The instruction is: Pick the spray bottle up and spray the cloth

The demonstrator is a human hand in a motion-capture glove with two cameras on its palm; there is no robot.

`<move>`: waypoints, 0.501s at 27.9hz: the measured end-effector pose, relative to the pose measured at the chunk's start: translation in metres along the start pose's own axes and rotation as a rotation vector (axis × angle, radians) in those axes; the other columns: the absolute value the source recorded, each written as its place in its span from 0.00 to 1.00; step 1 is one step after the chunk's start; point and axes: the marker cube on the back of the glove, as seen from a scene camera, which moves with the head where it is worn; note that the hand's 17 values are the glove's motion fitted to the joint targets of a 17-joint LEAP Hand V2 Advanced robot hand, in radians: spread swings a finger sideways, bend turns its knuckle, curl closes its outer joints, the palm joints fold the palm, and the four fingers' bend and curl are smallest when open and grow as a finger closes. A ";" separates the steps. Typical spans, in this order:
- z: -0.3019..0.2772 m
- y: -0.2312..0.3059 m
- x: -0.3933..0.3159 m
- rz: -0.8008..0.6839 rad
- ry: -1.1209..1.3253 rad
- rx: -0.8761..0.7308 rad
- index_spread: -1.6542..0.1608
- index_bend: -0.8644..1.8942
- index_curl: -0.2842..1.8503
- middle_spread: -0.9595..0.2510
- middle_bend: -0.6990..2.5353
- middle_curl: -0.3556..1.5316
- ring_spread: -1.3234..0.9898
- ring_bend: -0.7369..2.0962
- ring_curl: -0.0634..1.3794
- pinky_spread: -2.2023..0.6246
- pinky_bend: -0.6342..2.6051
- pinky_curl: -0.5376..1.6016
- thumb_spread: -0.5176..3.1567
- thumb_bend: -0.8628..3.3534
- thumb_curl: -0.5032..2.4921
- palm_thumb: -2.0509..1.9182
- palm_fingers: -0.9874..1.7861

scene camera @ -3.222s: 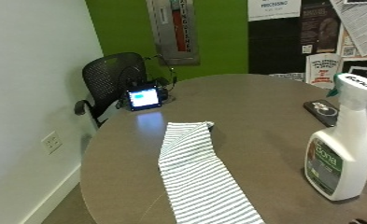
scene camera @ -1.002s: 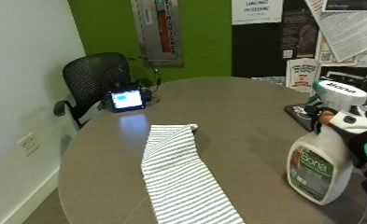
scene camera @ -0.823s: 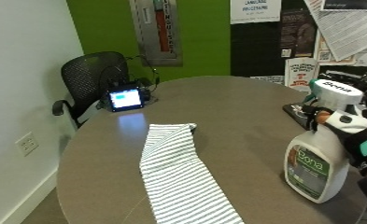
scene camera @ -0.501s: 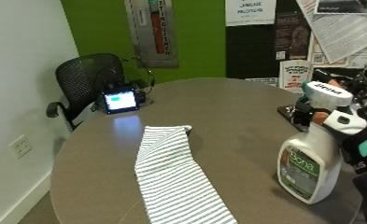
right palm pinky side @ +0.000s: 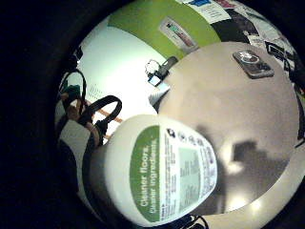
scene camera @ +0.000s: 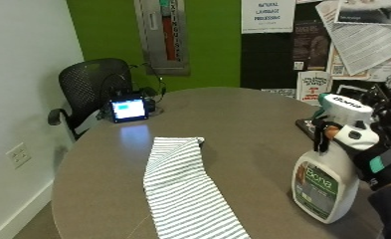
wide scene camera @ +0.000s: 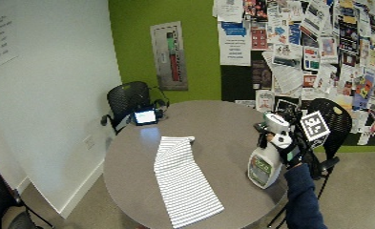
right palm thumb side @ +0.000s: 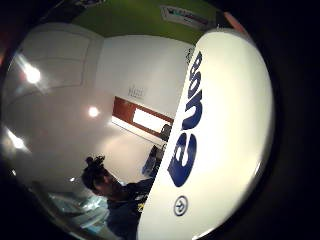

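Right hand (scene camera: 367,149): black-gloved, curled round the neck of the spray bottle (scene camera: 327,181) just below its head, grasping it. Whether the bottle's base rests on the table or is just clear of it cannot be told.

Spray bottle: white plastic body, upright, at the near right edge of the round table (scene camera: 248,124). White and teal trigger head with dark lettering; green label panel on the front, with the brand name in white. From the little-finger palm view the rear label (right palm pinky side: 167,176) carries a green strip and fine print on cleaner ingredients; from the thumb-side view the white head (right palm thumb side: 220,130) with blue lettering sits close against the palm.

Cloth (scene camera: 182,194): white with thin dark stripes, folded into a long band, flat on the table, well apart from the bottle.

Small screen device (scene camera: 129,108): lit, at the far table edge. Black mesh chair (scene camera: 92,89) behind it. Dark flat object (right palm pinky side: 253,63), perhaps a phone, on the table beyond the bottle.
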 end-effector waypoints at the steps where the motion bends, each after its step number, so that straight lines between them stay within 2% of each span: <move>1: -0.001 0.000 0.000 -0.004 -0.001 0.010 0.72 0.30 0.13 0.65 0.48 0.45 0.47 0.59 0.34 0.68 0.42 0.42 0.34 0.21 0.38 0.77 0.76; 14: -0.023 0.018 0.007 0.073 0.073 0.201 0.74 0.32 0.14 0.65 0.50 0.47 0.48 0.60 0.36 0.67 0.41 0.43 0.32 0.20 0.40 0.79 0.79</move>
